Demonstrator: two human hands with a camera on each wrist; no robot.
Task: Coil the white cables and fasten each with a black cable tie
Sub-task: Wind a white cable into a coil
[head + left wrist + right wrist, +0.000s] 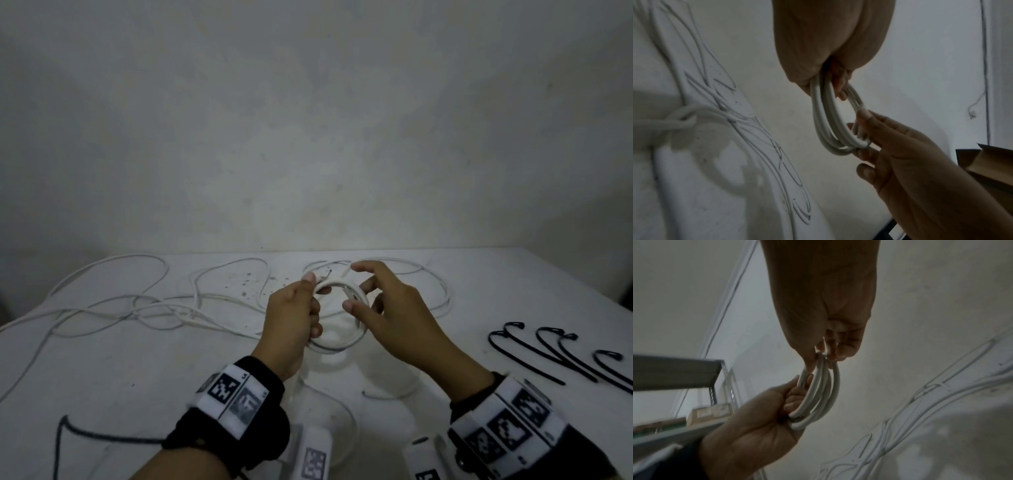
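A white cable coil [337, 347] of several loops hangs between both hands above the white table [171, 359]. My left hand [313, 301] grips the coil's left side, fingers curled through the loops. My right hand [356, 287] pinches the right side between thumb and fingers, and a short cable end [346, 271] sticks up by its index finger. The left wrist view shows the coil [830, 123] held from above by the left hand [838, 91] and from below by the right hand [861, 129]. Several black cable ties [534, 353] lie on the table to the right.
Loose white cables [137, 301] sprawl over the table's left and back, some behind the hands. A thin black cord [85, 435] lies at the near left. A plain wall rises directly behind the table. A metal shelf [674, 369] with a cardboard box [711, 413] stands to the left.
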